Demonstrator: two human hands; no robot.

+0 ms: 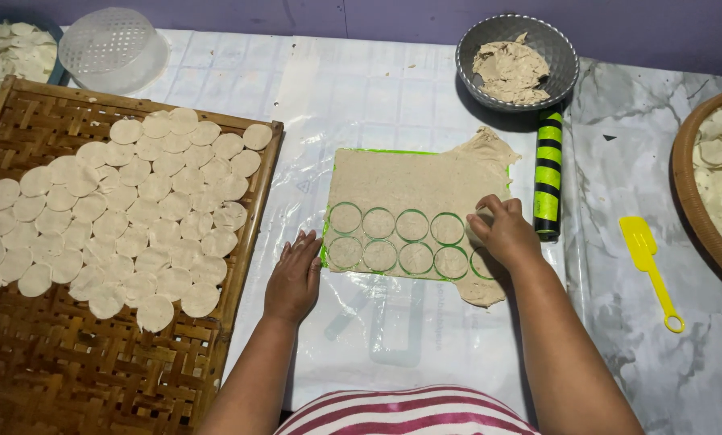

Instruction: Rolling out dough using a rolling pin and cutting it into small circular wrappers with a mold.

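A thin sheet of rolled grey dough (413, 181) lies on a green mat on the plastic-covered table, with several circles (378, 223) cut into its lower part in two rows. My right hand (502, 231) presses down at the right end of the upper row, fingers closed over a small round cutter that is mostly hidden. My left hand (295, 278) lies flat and open on the plastic sheet, fingertips touching the dough's lower left corner.
A woven bamboo tray (95, 354) at left carries several cut dough discs. A grey bowl of dough (515, 63) stands behind. A green-and-black striped rolling pin (548, 173) lies right of the sheet, then a yellow spatula (649, 266) and another woven tray (699, 193).
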